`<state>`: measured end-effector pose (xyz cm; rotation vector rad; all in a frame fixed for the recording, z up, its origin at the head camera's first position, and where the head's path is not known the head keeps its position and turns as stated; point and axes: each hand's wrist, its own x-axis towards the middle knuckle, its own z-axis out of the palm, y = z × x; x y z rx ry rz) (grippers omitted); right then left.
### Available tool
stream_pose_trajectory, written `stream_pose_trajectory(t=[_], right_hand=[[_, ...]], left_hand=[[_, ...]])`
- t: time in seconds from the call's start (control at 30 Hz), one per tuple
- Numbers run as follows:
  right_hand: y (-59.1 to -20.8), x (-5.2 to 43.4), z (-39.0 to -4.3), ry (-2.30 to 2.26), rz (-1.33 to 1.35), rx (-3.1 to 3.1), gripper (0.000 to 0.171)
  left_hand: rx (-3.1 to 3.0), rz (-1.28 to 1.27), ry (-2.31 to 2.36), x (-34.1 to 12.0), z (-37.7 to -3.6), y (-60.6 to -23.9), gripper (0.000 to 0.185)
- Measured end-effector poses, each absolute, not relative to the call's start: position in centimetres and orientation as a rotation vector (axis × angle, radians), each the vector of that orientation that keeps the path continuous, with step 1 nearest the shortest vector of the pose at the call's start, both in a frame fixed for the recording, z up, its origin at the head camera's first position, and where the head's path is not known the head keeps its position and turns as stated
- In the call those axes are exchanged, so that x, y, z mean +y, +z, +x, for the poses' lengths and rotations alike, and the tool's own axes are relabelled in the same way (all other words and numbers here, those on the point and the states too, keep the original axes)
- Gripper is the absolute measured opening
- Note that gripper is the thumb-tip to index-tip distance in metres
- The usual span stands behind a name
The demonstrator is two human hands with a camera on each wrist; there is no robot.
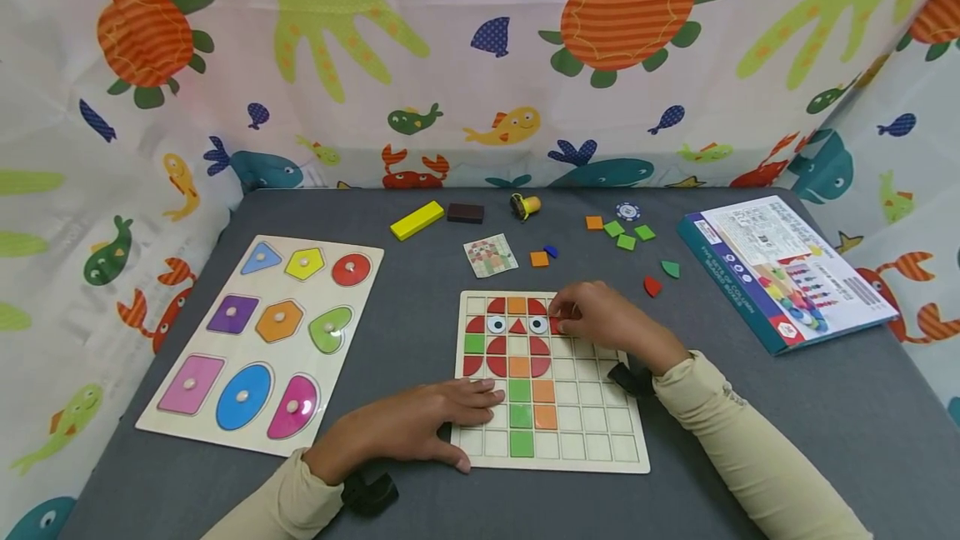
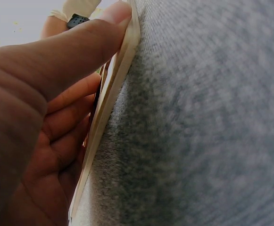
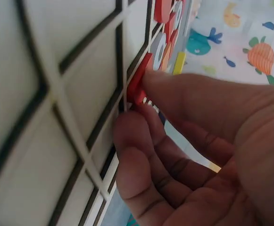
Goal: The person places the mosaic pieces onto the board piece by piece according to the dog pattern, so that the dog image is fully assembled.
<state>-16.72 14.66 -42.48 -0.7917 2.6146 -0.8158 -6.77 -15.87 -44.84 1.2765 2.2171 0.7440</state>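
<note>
A white grid board (image 1: 597,446) lies on the table, its left columns filled with red, green and orange tiles and two eye tiles (image 1: 496,324) that form a face-like pattern. My right hand (image 1: 609,320) pinches a small red tile (image 3: 139,81) between thumb and fingertips, at a cell just right of the right eye tile. My left hand (image 1: 427,417) rests on the board's lower left, fingers stretched over the cells. In the left wrist view its thumb (image 2: 75,56) lies against the board's edge (image 2: 109,101).
A pattern card (image 1: 491,256) lies behind the board, near loose orange, green (image 1: 626,242), blue and red pieces. At left is a shape puzzle (image 1: 352,282); at right, a boxed set (image 1: 795,273). A yellow block (image 1: 417,221), dark block (image 1: 466,212) and small yellow-black object (image 1: 526,206) stand farther back.
</note>
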Motion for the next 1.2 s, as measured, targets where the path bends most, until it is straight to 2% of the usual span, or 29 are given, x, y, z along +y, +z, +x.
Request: stream_pose_trajectory(t=[0.2, 0.4, 0.8, 1.0, 1.2], right_hand=[[-42.1, 15.3, -17.3, -0.849, -0.748, 2.593, 0.015], [-40.4, 17.5, -20.3, -0.929, -0.610, 2.669, 0.020], [-42.1, 22.7, -26.0, -1.015, -0.104, 2.811, 0.033], [-43.3, 23.6, -26.5, -0.886, -0.130, 2.868, 0.032], [-43.0, 23.4, -25.4, -0.853, -0.194, 2.867, 0.027]], left_hand=[[2.211, 1.276, 0.755, -15.8, -6.8, -44.9, 0.071], [2.216, 1.288, 0.773, -15.9, -6.8, -45.0, 0.072], [2.207, 1.287, 0.776, -16.0, -6.8, -45.0, 0.072], [2.209, 1.307, 0.769, -15.8, -6.8, -45.1, 0.072], [2.209, 1.284, 0.779, -15.8, -6.7, -45.1, 0.072]])
